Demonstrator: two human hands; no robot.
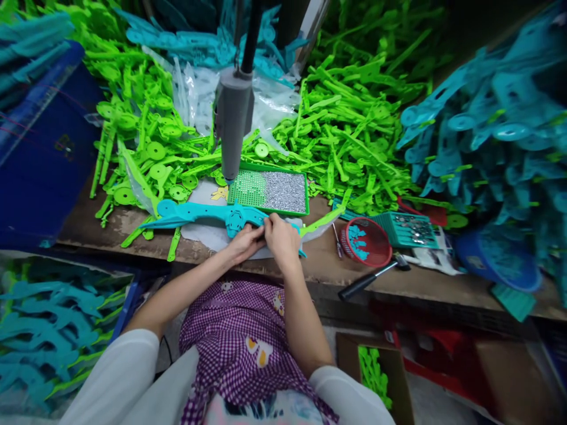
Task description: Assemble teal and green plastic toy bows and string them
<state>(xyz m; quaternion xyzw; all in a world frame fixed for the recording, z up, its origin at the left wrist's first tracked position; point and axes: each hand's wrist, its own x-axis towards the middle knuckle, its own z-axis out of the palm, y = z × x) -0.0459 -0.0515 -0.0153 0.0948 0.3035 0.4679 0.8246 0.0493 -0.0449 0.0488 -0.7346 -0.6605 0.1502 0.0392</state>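
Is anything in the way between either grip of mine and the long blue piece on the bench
Nothing visible. The left grip and right grip are both right at the long blue piece; anything inside them is hidden. The hanging grey tool appears beyond it, not in between.

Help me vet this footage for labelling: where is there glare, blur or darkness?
In the head view, highlights glare off the plastic sheeting, turquoise parts at right look soft, and the upper right lies in shadow; in that same view, the left hand, right hand and bow-shaped piece are fairly clear.
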